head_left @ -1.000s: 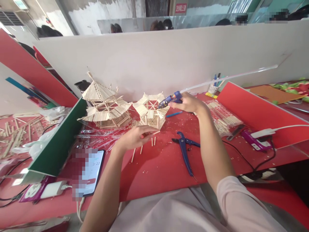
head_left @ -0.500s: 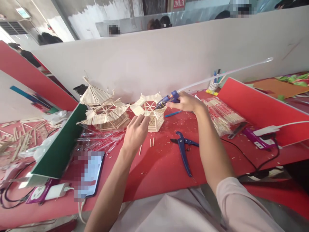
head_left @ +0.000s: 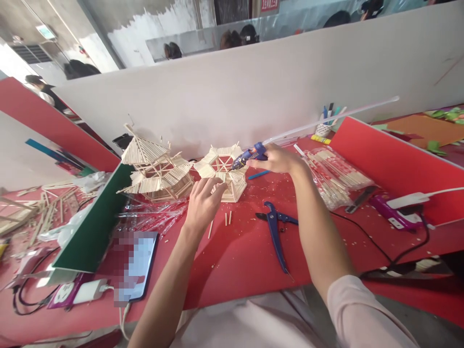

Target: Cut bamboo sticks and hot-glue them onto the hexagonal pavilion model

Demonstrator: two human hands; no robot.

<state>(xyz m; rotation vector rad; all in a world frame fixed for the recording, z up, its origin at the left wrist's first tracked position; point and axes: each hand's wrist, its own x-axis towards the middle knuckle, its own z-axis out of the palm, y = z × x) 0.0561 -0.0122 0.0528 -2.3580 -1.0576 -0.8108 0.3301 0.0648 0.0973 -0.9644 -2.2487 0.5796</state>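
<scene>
A blue hot glue gun [head_left: 248, 157] is in my right hand [head_left: 279, 158], its nozzle at the roof of a small six-sided model pavilion [head_left: 235, 186] made of wooden sticks. A long clear glue stick [head_left: 337, 118] juts out of the gun's back. My left hand [head_left: 205, 199] is at the pavilion's near left side, fingers curled and pressed together; what they pinch, if anything, is hidden. Left of it stands a taller stick pavilion [head_left: 155, 169] with a peaked roof. Short loose sticks [head_left: 227, 218] lie just in front of my hands.
Blue cutters [head_left: 275, 232] lie open on the red table [head_left: 232, 270]. Bagged sticks [head_left: 335, 171], a power strip [head_left: 397, 212] and a red divider [head_left: 395, 164] are on the right. A phone [head_left: 139, 266], plastic wrap [head_left: 148, 212] and a green divider [head_left: 90, 232] are on the left.
The glue gun in my right hand has tipped lower and shifted slightly left at the pavilion roof. My left hand has moved little. The whole view has shifted slightly.
</scene>
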